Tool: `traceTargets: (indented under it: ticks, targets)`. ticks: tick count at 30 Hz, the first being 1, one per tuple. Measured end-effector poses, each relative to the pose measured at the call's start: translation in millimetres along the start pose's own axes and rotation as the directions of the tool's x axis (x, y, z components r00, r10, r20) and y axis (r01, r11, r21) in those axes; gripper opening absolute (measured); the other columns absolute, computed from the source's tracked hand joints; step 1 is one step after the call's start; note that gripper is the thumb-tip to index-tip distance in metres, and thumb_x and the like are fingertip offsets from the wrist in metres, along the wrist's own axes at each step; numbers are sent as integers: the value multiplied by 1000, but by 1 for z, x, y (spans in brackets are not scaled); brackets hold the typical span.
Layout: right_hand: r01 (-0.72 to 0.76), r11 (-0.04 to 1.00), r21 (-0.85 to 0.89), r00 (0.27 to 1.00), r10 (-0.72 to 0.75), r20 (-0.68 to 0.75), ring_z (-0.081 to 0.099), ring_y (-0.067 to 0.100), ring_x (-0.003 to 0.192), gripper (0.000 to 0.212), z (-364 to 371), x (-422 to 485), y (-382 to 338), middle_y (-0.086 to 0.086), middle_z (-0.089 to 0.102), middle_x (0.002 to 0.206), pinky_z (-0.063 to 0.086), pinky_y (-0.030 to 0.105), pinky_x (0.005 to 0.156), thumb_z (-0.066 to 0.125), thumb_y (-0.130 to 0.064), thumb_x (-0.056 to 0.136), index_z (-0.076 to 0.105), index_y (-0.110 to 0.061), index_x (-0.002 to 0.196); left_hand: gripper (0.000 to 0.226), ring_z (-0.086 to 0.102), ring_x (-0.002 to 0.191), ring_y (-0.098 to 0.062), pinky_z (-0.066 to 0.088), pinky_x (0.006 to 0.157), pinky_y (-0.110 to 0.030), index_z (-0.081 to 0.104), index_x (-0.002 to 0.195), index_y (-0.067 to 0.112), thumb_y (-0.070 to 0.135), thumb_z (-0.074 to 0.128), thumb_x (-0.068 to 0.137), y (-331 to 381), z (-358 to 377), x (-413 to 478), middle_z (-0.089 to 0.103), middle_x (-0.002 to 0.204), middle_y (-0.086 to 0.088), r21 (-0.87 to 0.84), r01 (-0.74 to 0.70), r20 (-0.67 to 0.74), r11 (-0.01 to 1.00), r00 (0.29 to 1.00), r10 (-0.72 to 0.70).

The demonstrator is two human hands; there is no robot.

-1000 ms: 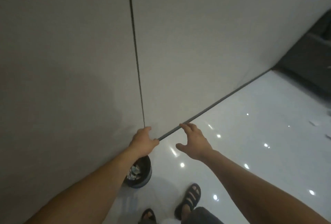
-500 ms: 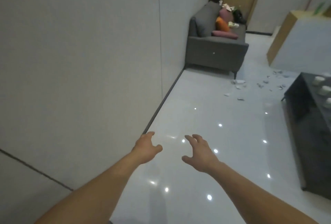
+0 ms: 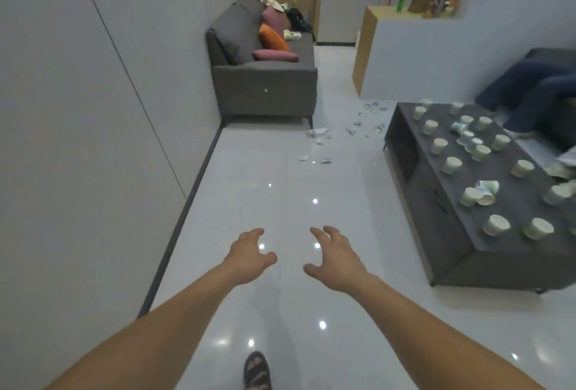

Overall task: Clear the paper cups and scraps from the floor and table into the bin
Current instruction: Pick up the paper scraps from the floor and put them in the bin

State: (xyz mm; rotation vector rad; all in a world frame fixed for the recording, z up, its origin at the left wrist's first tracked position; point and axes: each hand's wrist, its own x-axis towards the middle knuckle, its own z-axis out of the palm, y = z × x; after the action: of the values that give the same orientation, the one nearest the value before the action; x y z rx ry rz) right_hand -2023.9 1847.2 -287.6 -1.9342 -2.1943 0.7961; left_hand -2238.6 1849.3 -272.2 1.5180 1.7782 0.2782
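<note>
Many pale cups (image 3: 452,165) scattered on dark table (image 3: 523,205) | left grip (image 3: 246,260), right grip (image 3: 338,260) loose, empty

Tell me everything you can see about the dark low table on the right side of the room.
The table is a long, low, boxy piece in dark grey with a matte finish. It stands on the glossy white floor on short feet, its length running away from the camera, with what looks like an open recess near its far end. Many pale paper cups are scattered over its top, most standing and a few tipped over. A seated person's legs lie just beyond it. Neither hand touches it.
</note>
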Motion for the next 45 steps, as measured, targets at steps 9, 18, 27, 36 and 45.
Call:
traceTargets:
  ticks: [9,18,27,36,45]
  targets:
    - [-114,992,-53,991,110,-71,16,22,144,87,-76,141,48,-1,8,160,36,37,108,65,-46,84,14,-32,154,73,38,132,-25,37,105,-35,27,148,21,36,61,85,79,-26,180,25,151,-7,-54,-85,61,995,994,88]
    - [-201,980,3,974,200,-110,16,22,144,88,-140,279,91,-3,8,160,34,38,109,66,-48,83,15,-33,153,71,39,131,-26,38,105,-36,27,148,20,37,60,87,168,-58,330,25,151,-6,6,-187,131,982,974,184]
    - [-169,985,29,981,171,-95,14,23,145,87,-216,449,162,-2,7,160,32,38,111,66,-46,84,14,-34,153,70,37,133,-25,37,101,-32,26,148,22,37,58,87,261,-63,490,24,153,-4,72,-153,107,986,984,145]
    - [-116,993,-24,993,116,-20,18,24,144,86,-301,608,214,-1,9,160,35,38,109,66,-45,85,16,-32,153,72,38,131,-23,36,99,-29,26,148,23,37,59,86,326,-77,633,25,151,-4,-6,-50,87,999,995,51]
    - [-158,986,-57,986,161,50,18,24,144,89,-326,792,238,0,9,160,36,38,109,68,-43,83,15,-31,154,72,41,129,-24,38,96,-29,26,147,23,39,59,85,353,-103,830,27,150,-5,-60,-5,157,998,987,14]
